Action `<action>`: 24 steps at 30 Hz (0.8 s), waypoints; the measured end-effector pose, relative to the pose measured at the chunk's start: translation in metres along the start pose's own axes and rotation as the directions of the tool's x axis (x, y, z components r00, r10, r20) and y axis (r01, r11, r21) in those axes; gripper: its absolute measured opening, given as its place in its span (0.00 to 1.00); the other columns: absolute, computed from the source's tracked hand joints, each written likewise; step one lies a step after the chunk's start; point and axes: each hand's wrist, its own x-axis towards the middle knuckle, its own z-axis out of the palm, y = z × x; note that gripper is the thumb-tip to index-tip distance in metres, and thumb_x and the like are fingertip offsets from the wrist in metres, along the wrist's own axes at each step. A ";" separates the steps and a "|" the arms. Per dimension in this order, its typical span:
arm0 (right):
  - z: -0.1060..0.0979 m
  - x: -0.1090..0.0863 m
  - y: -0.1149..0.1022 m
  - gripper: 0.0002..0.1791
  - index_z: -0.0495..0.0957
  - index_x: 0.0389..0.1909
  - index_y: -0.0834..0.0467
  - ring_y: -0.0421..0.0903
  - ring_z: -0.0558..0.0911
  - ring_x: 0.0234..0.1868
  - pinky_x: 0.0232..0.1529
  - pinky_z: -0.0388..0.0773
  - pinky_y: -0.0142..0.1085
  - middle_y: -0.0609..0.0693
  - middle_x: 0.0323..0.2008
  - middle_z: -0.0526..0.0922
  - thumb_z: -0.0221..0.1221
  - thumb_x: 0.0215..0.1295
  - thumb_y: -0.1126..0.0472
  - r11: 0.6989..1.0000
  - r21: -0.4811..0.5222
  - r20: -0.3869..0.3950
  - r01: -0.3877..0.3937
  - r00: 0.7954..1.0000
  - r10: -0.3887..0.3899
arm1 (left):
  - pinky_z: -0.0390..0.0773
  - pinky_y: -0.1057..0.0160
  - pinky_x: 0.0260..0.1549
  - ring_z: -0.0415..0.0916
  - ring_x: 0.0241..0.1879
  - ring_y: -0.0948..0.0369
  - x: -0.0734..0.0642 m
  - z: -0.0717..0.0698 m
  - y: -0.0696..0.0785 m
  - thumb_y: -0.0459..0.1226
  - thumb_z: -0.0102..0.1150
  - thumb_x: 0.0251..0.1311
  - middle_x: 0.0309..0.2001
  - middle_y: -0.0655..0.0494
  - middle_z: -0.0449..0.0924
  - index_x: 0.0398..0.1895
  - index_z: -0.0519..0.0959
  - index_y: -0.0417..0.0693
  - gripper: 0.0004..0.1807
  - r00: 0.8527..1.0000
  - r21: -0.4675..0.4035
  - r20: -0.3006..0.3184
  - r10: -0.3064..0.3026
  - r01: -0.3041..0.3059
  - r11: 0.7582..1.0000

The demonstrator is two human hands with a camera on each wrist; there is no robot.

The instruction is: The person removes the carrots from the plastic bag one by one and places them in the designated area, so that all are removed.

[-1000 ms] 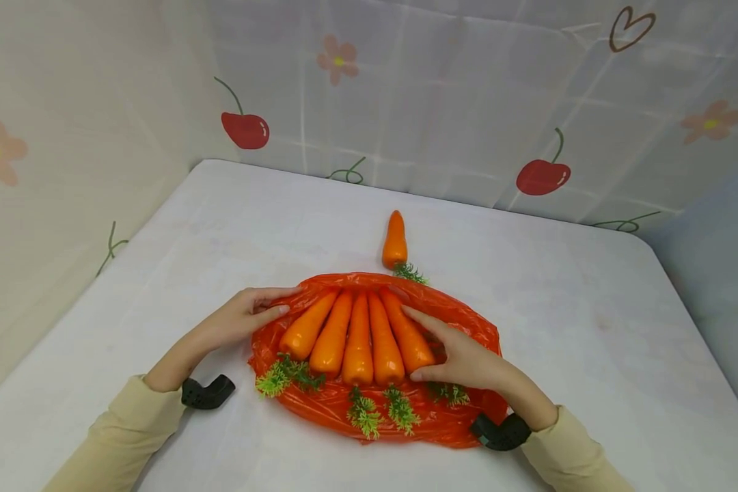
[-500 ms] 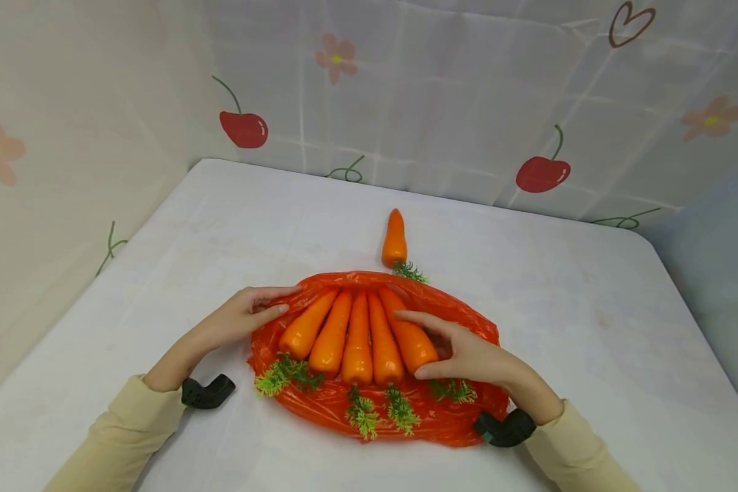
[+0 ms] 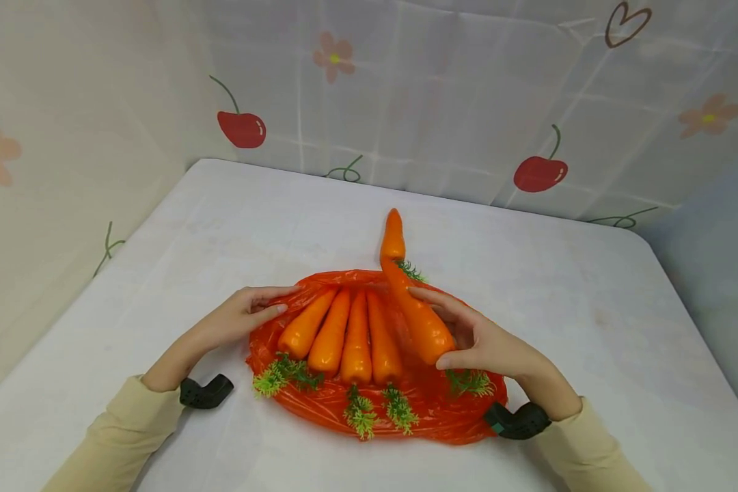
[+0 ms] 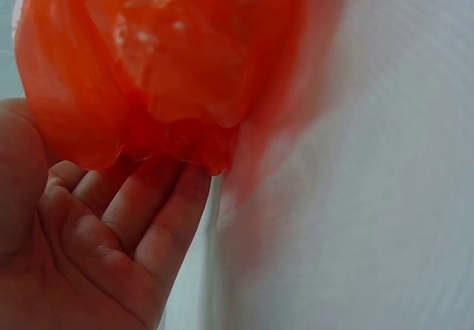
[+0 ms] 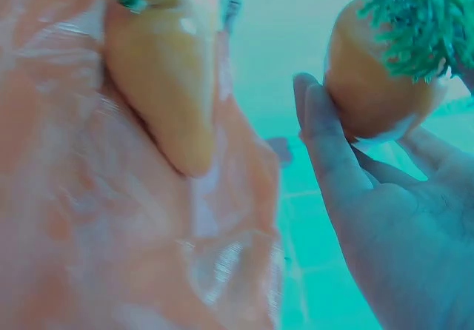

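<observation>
In the head view my right hand (image 3: 492, 342) holds a glossy orange carrot (image 3: 423, 318) between thumb and fingers, raised over the right side of a red plastic bag (image 3: 320, 410). Its narrow tip overlaps another carrot (image 3: 393, 236) that lies beyond the bag. The right wrist view shows the held carrot's thick end and its green leafy top (image 5: 422, 27). With my left hand (image 3: 240, 318) I hold the bag's left edge; the left wrist view has the fingers (image 4: 141, 204) behind the thin film. Several carrots (image 3: 357, 342) lie fanned out on the bag, leafy tops toward me.
A white-covered table (image 3: 590, 328) lies under everything. Behind it hangs a pale curtain (image 3: 436, 102) printed with cherries and flowers. Black wrist devices sit on both wrists, the left one (image 3: 206, 391) close over the tabletop.
My right hand has taken hold of the rightmost carrot and lifted it up and to the right, away from the other carrots. The left hand stays at the bag's edge.
</observation>
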 end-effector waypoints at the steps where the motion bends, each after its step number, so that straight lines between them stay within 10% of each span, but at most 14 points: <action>1: -0.003 -0.001 -0.002 0.45 0.47 0.73 0.54 0.57 0.60 0.64 0.55 0.67 0.46 0.57 0.69 0.51 0.60 0.60 0.72 1.000 0.010 -0.010 0.008 1.000 -0.008 | 0.72 0.66 0.39 0.72 0.44 0.56 0.000 0.000 0.000 0.37 0.52 0.67 0.60 0.44 0.69 0.64 0.69 0.40 0.23 1.000 0.003 0.000 0.003 -0.003 1.000; 16: -0.068 0.007 -0.022 0.40 0.50 0.73 0.50 0.52 0.72 0.56 0.48 0.74 0.39 0.64 0.63 0.59 0.53 0.64 0.75 0.991 -0.117 -0.318 0.070 0.942 -0.105 | 0.72 0.66 0.46 0.72 0.51 0.55 0.001 0.000 -0.001 0.36 0.52 0.67 0.57 0.42 0.72 0.63 0.70 0.38 0.22 0.999 0.001 -0.003 0.038 -0.038 0.999; 24: -0.098 0.029 -0.005 0.38 0.51 0.72 0.49 0.51 0.72 0.54 0.49 0.72 0.35 0.65 0.61 0.62 0.57 0.65 0.65 0.983 -0.162 -0.448 -0.088 0.894 0.006 | 0.72 0.65 0.45 0.72 0.49 0.56 0.000 0.001 -0.001 0.36 0.52 0.67 0.57 0.43 0.72 0.63 0.70 0.38 0.22 0.999 0.001 -0.005 0.037 -0.037 0.999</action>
